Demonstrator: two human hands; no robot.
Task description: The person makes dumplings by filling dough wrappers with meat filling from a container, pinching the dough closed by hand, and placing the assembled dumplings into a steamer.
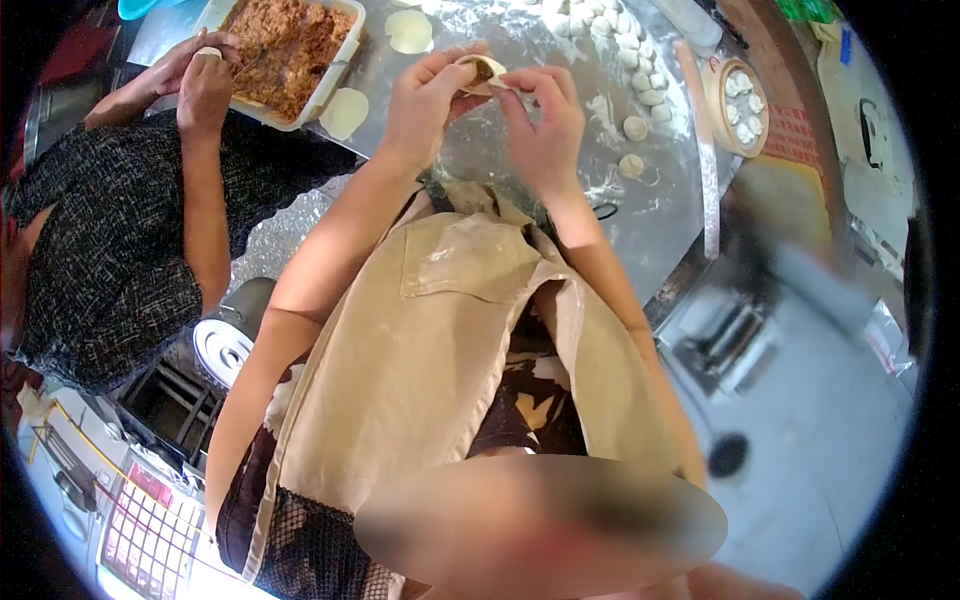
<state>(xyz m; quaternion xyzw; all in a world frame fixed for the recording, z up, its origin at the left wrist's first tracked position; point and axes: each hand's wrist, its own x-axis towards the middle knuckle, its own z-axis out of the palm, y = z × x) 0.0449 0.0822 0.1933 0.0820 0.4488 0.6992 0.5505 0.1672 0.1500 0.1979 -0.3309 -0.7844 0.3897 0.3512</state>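
Observation:
My left hand cups a round dough wrapper with brown filling in its middle, its fingers curled under and around it. From the other side, my right hand pinches the wrapper's edge between thumb and forefinger. The wrapper is partly folded up around the filling, which still shows. Both hands are above the near edge of a floured metal table. Close by on the left lie flat wrappers, one next to the filling tub and another farther back.
A plastic tub of reddish-brown filling stands at the left. A co-worker's hands hold a wrapper beside it. Several dough pieces lie back right, near a long floury stick and a steamer basket of dumplings.

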